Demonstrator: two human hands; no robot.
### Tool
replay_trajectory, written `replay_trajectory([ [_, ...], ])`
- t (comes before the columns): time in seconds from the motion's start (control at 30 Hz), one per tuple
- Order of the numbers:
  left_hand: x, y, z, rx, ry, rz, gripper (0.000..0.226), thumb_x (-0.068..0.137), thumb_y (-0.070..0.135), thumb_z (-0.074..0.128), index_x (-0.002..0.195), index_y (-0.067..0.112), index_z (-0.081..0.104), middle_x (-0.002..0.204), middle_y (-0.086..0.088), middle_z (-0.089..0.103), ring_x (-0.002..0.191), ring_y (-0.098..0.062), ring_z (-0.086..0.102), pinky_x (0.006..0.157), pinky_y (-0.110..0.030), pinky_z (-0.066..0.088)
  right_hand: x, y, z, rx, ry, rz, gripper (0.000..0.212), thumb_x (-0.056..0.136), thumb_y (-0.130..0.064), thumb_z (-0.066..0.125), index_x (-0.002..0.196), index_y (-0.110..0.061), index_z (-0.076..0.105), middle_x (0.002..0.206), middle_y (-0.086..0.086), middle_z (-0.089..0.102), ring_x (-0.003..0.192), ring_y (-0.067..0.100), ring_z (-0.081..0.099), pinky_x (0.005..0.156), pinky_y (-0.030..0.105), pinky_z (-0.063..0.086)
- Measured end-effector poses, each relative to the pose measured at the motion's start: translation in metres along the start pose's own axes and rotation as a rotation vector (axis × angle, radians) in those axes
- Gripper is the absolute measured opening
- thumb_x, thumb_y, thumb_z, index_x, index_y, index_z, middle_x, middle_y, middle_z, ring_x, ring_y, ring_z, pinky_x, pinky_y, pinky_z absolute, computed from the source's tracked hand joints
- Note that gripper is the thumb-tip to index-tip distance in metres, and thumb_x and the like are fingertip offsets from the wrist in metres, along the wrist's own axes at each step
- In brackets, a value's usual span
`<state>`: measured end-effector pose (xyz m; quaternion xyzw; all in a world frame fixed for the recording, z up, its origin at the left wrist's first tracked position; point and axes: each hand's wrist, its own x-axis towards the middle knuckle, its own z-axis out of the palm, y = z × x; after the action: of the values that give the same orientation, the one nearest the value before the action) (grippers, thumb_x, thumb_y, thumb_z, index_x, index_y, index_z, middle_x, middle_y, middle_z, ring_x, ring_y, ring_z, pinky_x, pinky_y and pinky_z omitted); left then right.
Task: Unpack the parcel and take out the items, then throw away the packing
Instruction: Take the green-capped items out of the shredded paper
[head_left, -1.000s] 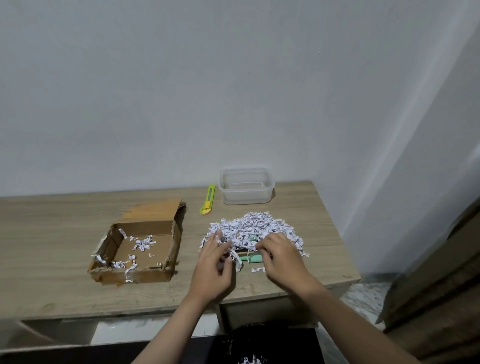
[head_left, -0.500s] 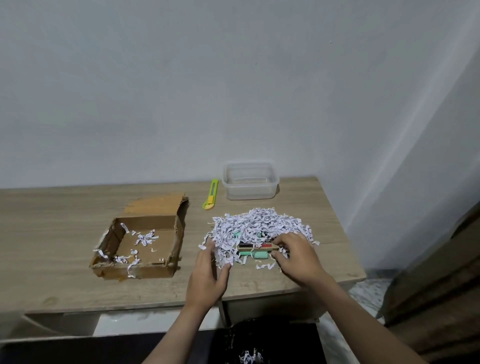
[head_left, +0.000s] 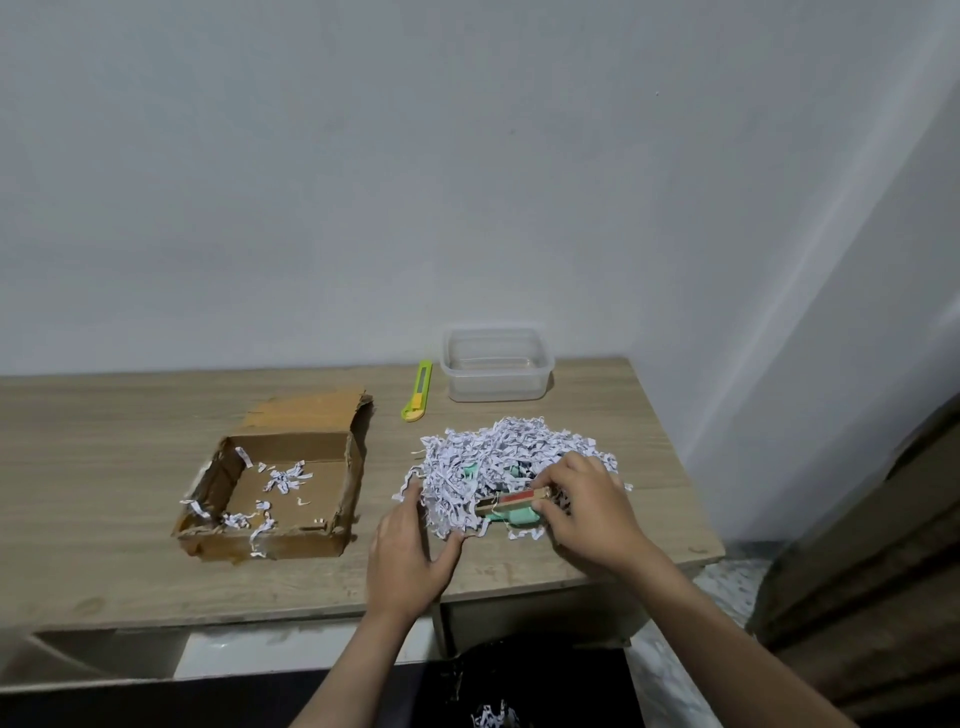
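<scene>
An open cardboard box (head_left: 275, 496) lies on the wooden table, with a few paper shreds inside. To its right sits a pile of white shredded paper (head_left: 498, 457) with mint-green items (head_left: 519, 517) half buried in it. My right hand (head_left: 587, 506) pinches a small flat box with a red side (head_left: 511, 501) at the pile's front edge. My left hand (head_left: 410, 551) rests open against the pile's left side, fingers spread on the table.
A green and yellow box cutter (head_left: 418, 397) and a clear plastic tub (head_left: 496, 370) stand behind the pile near the wall. A black bin with shreds (head_left: 493, 696) sits below the table's front edge. The table's right edge is close to my right hand.
Both hands have spread apart from the pile's front. The right hand has closed on the small red-sided box, which now shows clear of the shreds.
</scene>
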<state>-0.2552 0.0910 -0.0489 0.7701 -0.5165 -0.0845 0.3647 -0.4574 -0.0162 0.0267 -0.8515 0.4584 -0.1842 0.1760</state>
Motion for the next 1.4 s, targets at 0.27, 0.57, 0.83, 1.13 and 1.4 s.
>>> replay_trajectory([
  [0.27, -0.001, 0.001, -0.001, 0.012, -0.018, -0.001, 0.085, 0.076, 0.06, 0.056, 0.145, 0.016, 0.032, 0.118, -0.004, 0.06, 0.111, -0.024, 0.055, 0.087, -0.04, 0.049, -0.003, 0.003, -0.054, 0.355, 0.094, 0.065, 0.018, 0.08, -0.013, 0.072, 0.097, -0.019, 0.071, 0.091, -0.005, 0.057, 0.075, 0.005, 0.055, 0.07, 0.014, 0.046],
  [0.57, 0.001, 0.001, 0.001, 0.046, -0.025, -0.011, 0.09, 0.072, 0.066, 0.049, 0.144, 0.015, 0.033, 0.119, -0.005, 0.06, 0.111, -0.025, 0.055, 0.087, -0.039, 0.047, 0.037, 0.054, -0.065, 0.606, 0.503, 0.542, 0.014, 0.076, -0.006, 0.071, 0.089, -0.011, 0.071, 0.085, 0.007, 0.069, 0.071, 0.01, 0.062, 0.073, 0.023, 0.053],
  [0.83, 0.007, -0.003, 0.003, 0.079, -0.049, -0.026, 0.088, 0.071, 0.06, 0.062, 0.143, 0.02, 0.032, 0.121, 0.0, 0.056, 0.113, -0.021, 0.05, 0.092, -0.041, 0.045, 0.092, 0.104, -0.005, 0.741, 0.517, 0.872, 0.02, 0.067, -0.005, 0.074, 0.087, -0.007, 0.073, 0.094, 0.011, 0.073, 0.082, 0.022, 0.064, 0.082, 0.03, 0.052],
  [1.13, 0.007, 0.0, 0.002, 0.081, -0.043, 0.0, 0.092, 0.071, 0.063, 0.062, 0.146, 0.028, 0.022, 0.125, 0.003, 0.046, 0.117, -0.02, 0.044, 0.094, -0.041, 0.041, 0.091, 0.084, -0.004, 0.397, 0.489, 0.501, 0.025, 0.08, -0.01, 0.063, 0.105, -0.015, 0.068, 0.107, 0.007, 0.06, 0.098, 0.021, 0.057, 0.089, 0.034, 0.05],
  [1.4, 0.001, 0.003, 0.006, 0.284, -0.157, 0.278, 0.08, 0.082, 0.071, 0.041, 0.15, 0.038, 0.014, 0.161, 0.003, 0.01, 0.143, -0.02, 0.021, 0.106, -0.053, 0.027, 0.054, 0.011, 0.034, 0.243, 0.011, -0.162, 0.016, 0.086, -0.014, 0.06, 0.099, -0.016, 0.069, 0.093, -0.006, 0.062, 0.09, 0.01, 0.054, 0.08, 0.024, 0.045],
])
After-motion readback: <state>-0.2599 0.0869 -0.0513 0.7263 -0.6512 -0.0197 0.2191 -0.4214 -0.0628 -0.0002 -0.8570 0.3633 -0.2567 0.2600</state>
